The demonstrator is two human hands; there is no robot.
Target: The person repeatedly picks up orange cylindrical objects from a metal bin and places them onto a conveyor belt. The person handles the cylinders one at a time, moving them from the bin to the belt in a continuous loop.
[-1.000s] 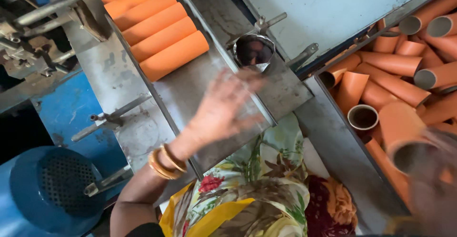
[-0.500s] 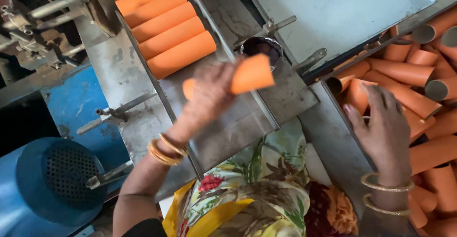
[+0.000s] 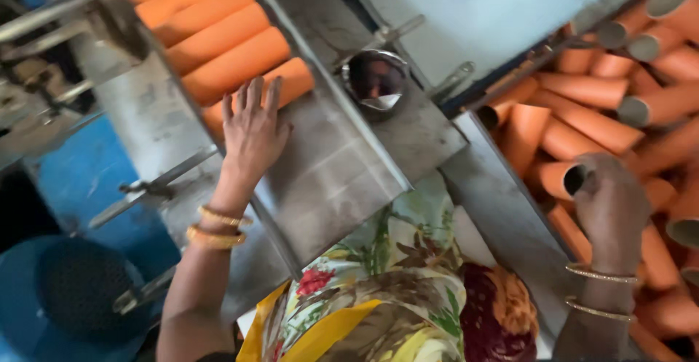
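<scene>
**Two hands among the orange tubes**

The left hand (image 3: 251,133) lies flat and spread, fingers wide apart, palm down against the nearest orange cylindrical tube (image 3: 273,85) at the end of a neat row of like tubes (image 3: 211,27) lying side by side on the sloping grey metal tray (image 3: 335,180). It grips nothing; the fingertips simply press on that last tube, which is smooth, matte, bright orange and round-ended, lying crosswise on the tray and touching its neighbour above.

Over on the other side, the right hand (image 3: 611,205) curls round a short orange tube (image 3: 564,180) in the loose heap of hollow orange tubes (image 3: 604,125) that fills the metal bin (image 3: 502,224). The tube's dark open mouth shows just beside the thumb; the fingers are closed about it, though blur hides how tightly.

Between the two hands, a small round steel cup (image 3: 375,82) sits in the tray. Gold bangles (image 3: 215,227) ring the left wrist.
</scene>
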